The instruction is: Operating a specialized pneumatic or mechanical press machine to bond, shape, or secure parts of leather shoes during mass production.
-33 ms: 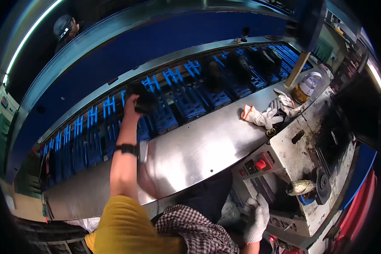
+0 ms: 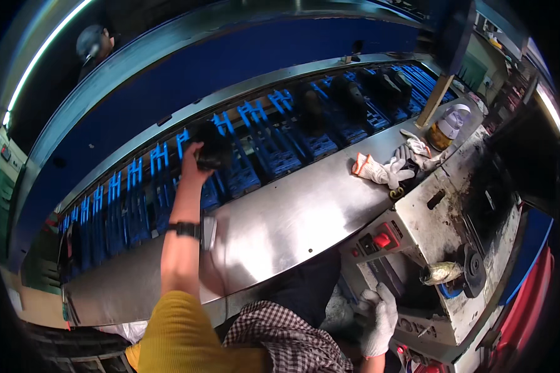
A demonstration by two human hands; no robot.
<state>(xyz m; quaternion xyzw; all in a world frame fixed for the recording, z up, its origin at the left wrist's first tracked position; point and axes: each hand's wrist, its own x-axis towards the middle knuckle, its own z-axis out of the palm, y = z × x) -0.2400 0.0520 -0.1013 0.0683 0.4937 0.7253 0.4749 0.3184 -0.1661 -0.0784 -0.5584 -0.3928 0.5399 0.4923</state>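
Observation:
My left hand (image 2: 195, 160), bare and with a dark band on the wrist, reaches over the steel ledge to the blue-lit rack. Its fingers are closed on a dark shoe-shaped item (image 2: 214, 149), whose details are lost in shadow. Beneath that item run the blue-lit bars (image 2: 246, 177) of the rack. Low on the right, my right hand (image 2: 378, 320) wears a white knitted glove. Its fingers are bent but apart, with nothing visible in them, close to the front of a worn, pale machine (image 2: 410, 217).
More dark shoe-shaped items (image 2: 348, 96) sit farther right on the rack. White gloves (image 2: 379, 171) lie on the steel ledge (image 2: 280, 217), beside a lidded jar (image 2: 448, 127) and a wooden post (image 2: 434, 102). A person (image 2: 93, 46) stands beyond the blue beam (image 2: 230, 74).
My left forearm has shifted very slightly, its hand still on the dark item. The person beyond the beam has turned their head a little. My right hand looks unchanged.

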